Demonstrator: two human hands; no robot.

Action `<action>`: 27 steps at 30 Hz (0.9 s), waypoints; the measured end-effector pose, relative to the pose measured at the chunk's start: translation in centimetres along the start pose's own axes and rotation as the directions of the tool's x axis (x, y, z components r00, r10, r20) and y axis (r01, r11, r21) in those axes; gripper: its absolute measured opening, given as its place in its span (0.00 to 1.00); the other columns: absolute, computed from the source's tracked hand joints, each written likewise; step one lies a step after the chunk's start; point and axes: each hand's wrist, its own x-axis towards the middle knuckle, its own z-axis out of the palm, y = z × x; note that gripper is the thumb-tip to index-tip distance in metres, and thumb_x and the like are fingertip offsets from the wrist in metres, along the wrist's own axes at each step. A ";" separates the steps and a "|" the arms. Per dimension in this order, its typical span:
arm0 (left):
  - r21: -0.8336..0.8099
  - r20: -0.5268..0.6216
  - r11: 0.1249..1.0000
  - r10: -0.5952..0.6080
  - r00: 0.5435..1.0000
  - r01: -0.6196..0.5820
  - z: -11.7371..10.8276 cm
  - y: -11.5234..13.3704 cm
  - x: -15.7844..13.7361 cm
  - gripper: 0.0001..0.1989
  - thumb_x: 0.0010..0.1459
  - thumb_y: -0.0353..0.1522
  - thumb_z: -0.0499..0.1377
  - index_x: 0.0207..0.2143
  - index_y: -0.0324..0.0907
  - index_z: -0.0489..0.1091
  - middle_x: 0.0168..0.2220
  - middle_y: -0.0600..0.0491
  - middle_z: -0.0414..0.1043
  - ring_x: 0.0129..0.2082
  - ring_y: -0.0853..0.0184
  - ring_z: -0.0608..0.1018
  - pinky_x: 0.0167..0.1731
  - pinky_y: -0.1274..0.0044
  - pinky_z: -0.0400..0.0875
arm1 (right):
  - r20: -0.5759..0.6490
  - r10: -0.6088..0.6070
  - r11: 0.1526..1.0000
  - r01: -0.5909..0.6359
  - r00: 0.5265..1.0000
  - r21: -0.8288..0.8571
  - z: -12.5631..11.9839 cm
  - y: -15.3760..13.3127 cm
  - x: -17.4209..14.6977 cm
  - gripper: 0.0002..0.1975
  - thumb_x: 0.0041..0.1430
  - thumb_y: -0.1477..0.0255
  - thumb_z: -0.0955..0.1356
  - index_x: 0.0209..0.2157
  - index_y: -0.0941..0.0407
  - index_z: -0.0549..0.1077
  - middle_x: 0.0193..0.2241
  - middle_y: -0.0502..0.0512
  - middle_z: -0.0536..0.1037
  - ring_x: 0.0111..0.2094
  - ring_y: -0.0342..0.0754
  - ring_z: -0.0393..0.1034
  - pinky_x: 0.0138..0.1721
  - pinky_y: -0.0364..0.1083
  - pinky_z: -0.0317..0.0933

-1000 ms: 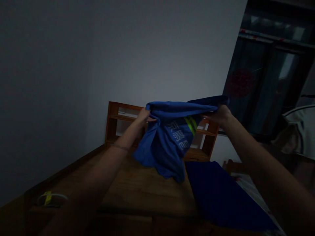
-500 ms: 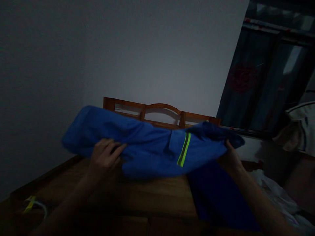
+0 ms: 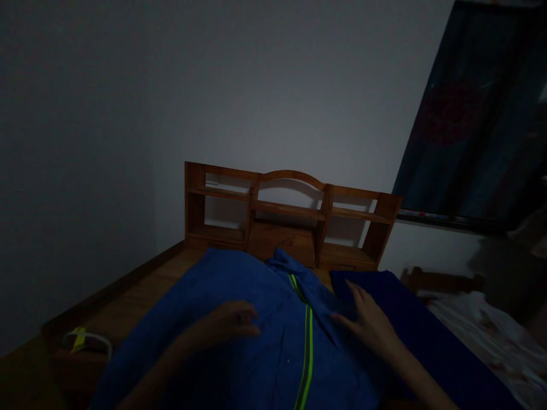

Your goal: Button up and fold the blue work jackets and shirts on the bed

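Note:
A blue work garment, probably a jacket [image 3: 273, 319], lies spread over the wooden bed boards, with a bright yellow-green reflective stripe [image 3: 308, 341] running down it. My left hand [image 3: 235, 322] is over its left part, thumb and fingers apart and holding nothing. Over the right side of the cloth, my right hand [image 3: 370, 324] is spread with its thumb pointing inward. Both hands are somewhat blurred, and I cannot tell whether either touches the fabric. The garment's near end runs out of view at the bottom.
A wooden headboard with shelves [image 3: 286, 210] stands at the far end against the wall. Dark blue cloth [image 3: 421, 330] lies along the right side. Beyond it is pale, crumpled bedding [image 3: 491, 324]. A white cable with a yellow tag [image 3: 79, 340] sits at the near left.
The garment, held up bunched between both hands before, now lies spread out on the boards. Both hands have let go of it. The view has shifted, showing more of the headboard.

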 end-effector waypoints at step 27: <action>-0.200 -0.053 0.966 0.156 0.986 -0.163 17.7 3.2 16.5 0.16 0.41 0.35 0.68 0.35 0.47 0.73 0.42 0.53 0.67 0.45 0.63 0.68 0.47 0.72 0.59 | 0.129 0.003 0.789 -0.082 0.992 0.609 6.4 0.3 5.0 0.13 0.53 0.61 0.67 0.38 0.53 0.71 0.39 0.55 0.73 0.41 0.51 0.67 0.43 0.49 0.61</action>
